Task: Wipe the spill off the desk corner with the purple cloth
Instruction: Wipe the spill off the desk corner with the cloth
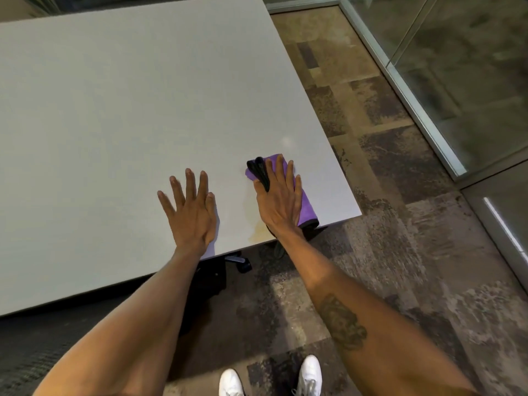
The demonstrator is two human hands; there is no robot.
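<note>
A folded purple cloth [308, 207] with a black edge lies on the near right corner of the pale grey desk [137, 104]. My right hand [278, 200] presses flat on top of it, fingers stretched and pointing away from me. A faint yellowish spill [257, 231] stains the desk just left of the cloth, at the near edge. My left hand [190, 210] rests flat on the desk, fingers spread, holding nothing, a hand's width left of the spill.
The desk's right edge [323, 115] and near edge drop to patterned carpet [400, 252]. A chair base with castors [241, 262] sits under the desk corner. A glass partition with a metal frame [414, 90] runs along the right. My white shoes [310, 375] are below.
</note>
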